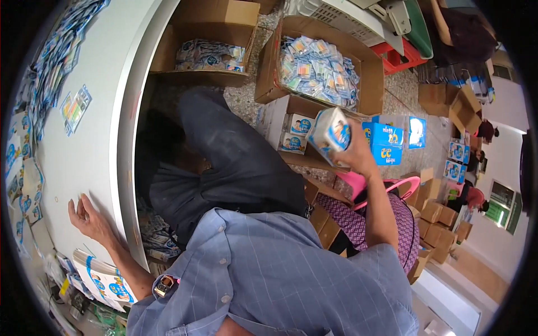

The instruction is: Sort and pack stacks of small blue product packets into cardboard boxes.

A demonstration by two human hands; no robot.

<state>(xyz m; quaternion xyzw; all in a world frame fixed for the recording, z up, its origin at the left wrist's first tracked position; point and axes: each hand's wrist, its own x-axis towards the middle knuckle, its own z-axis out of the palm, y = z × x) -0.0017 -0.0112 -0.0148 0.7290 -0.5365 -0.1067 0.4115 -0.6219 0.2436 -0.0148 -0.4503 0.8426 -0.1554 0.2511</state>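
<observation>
My right hand (pixel 352 150) is raised to my right and grips a stack of small blue-and-white boxes (pixel 330 133), held above an open cardboard carton (pixel 291 130) with more such boxes. My left hand (pixel 89 219) rests palm down, fingers spread, on the white table (pixel 95 140) near its curved edge, holding nothing. I am twisted to the right in a blue checked shirt and dark trousers.
Sachets and flat cards (pixel 50 73) lie along the table's far left. A carton full of small packets (pixel 319 67) and another carton (pixel 208 50) stand on the floor ahead. Blue boxes (pixel 386 143), a pink stool (pixel 386 190), stacked cartons (pixel 440 224) and people sit at right.
</observation>
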